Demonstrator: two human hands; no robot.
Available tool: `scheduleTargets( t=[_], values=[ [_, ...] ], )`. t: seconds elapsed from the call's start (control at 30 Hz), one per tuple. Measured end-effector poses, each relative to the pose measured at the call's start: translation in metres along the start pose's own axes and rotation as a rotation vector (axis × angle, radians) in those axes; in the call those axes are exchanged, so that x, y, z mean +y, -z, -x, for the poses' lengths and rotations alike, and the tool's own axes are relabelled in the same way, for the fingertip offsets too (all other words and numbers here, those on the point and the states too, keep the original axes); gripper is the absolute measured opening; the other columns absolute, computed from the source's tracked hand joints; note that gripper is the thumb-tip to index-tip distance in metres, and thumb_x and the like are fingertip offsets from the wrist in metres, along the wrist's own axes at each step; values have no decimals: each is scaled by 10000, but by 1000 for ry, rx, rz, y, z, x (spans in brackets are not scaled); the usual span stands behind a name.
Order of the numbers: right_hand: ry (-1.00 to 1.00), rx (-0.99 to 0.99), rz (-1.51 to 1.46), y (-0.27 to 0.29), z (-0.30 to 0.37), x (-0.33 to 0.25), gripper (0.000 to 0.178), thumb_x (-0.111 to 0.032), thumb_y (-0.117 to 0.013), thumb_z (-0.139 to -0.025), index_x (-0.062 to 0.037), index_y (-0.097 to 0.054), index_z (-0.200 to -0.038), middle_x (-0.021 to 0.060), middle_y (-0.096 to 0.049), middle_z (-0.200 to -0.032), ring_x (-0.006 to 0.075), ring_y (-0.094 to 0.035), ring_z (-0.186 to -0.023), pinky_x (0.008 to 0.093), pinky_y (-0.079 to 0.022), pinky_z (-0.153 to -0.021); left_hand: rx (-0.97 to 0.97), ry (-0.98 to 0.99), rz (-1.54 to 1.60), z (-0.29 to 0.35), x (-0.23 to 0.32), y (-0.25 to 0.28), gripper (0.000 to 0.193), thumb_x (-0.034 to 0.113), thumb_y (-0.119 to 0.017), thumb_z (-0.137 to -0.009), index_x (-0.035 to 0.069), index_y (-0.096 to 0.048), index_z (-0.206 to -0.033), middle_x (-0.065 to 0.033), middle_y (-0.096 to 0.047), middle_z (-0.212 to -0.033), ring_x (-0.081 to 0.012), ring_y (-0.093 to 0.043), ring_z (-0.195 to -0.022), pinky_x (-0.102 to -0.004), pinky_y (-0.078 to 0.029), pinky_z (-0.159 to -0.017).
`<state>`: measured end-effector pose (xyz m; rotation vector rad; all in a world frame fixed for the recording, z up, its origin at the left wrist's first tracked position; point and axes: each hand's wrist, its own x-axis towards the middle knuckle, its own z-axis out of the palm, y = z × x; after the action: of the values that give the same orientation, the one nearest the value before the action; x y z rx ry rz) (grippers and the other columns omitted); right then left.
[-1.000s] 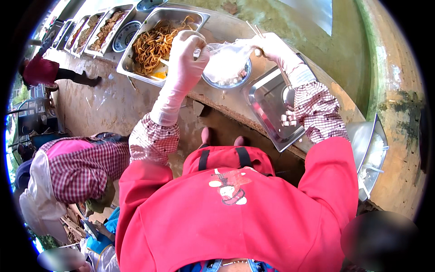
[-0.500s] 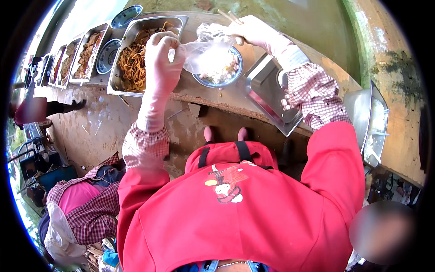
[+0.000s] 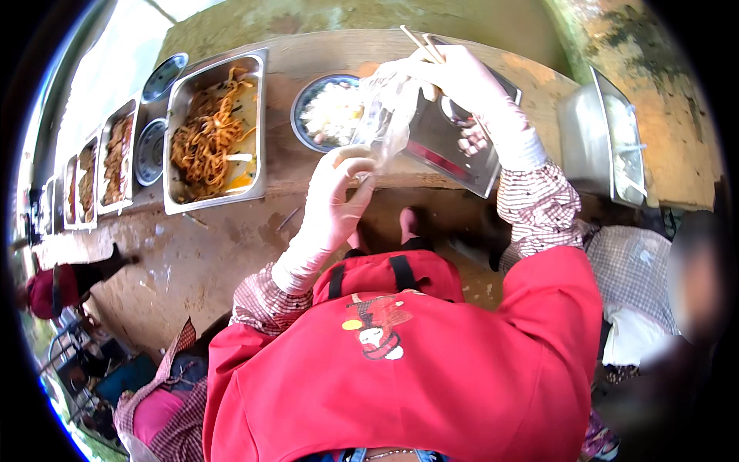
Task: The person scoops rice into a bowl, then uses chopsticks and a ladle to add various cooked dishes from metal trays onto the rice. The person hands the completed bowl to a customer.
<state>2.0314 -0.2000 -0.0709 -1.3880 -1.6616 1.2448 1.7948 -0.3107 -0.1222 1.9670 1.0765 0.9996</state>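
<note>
My gloved left hand (image 3: 342,189) is closed, pinching the lower edge of a clear plastic bag (image 3: 390,119). The upper end of that bag is gripped by my gloved right hand (image 3: 462,81), which also has a pair of wooden chopsticks (image 3: 422,42) sticking up out of it. The stretched bag overlaps the right side of a blue-rimmed bowl (image 3: 299,123) of pale chopped food (image 3: 331,112). Below my right hand lies a shallow steel tray (image 3: 446,154); small pinkish pieces (image 3: 472,140) show on it.
Left of the bowl stands a deep steel pan (image 3: 261,162) of brown noodles (image 3: 204,146). Further left are patterned bowls (image 3: 150,152) and smaller food pans (image 3: 117,204). A steel container (image 3: 589,138) is at the right. Other people stand at lower left and right.
My left hand has come down and toward the right with the bag's edge. The bag has shifted to the bowl's right side. The head view has swung, moving the pans lower.
</note>
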Motion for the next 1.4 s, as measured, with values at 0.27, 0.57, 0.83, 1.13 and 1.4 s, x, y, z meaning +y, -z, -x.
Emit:
scheduleTargets(
  t=[0.27, 0.57, 0.83, 1.13, 1.4],
  values=[
    [-53, 208, 337, 127, 59, 21, 230, -230, -628, -880, -5, -673, -899, -9, -571, -655, 69, -496, -575, 226, -393, -583, 15, 228, 109, 30, -29, -13, 362, 3, -595, -828, 31, -560, -1187, -132, -545, -1218, -256, -527, -1144, -340, -398, -993],
    [-150, 489, 957, 202, 84, 73, 273, -268, -562, -907, -17, -630, -992, 106, -637, -761, 218, -575, -623, 310, -468, -644, 139, 549, 237, 52, -34, -3, 293, 6, -514, -898, 24, -567, -1185, -48, -573, -1125, -135, -545, -1035, -272, -426, -931],
    [-431, -36, -59, 34, 68, 45, 280, -221, -613, -893, 7, -643, -1053, 73, -655, -800, 101, -576, -630, 241, -470, -626, 162, 675, 452, 64, -41, -23, 260, 75, -526, -910, 18, -590, -1156, -63, -610, -1062, -131, -570, -986, -277, -446, -889],
    [-402, -231, -343, -69, -16, 110, 135, -125, -602, -886, -110, -581, -753, -59, -428, -566, 51, -393, -428, 217, -290, -384, 424, 745, 863, 78, -61, -28, 309, 207, -509, -945, 32, -555, -1195, -73, -580, -1156, -191, -564, -1052, -318, -433, -923],
    [-342, -285, -241, -51, 29, 85, 61, -73, -585, -866, -34, -624, -841, -47, -481, -609, 28, -385, -434, 201, -275, -382, 406, 767, 1509, 74, -56, -24, 455, 341, -600, -905, 118, -475, -1281, -89, -528, -1302, -253, -551, -1107, -440, -413, -966]
  ],
)
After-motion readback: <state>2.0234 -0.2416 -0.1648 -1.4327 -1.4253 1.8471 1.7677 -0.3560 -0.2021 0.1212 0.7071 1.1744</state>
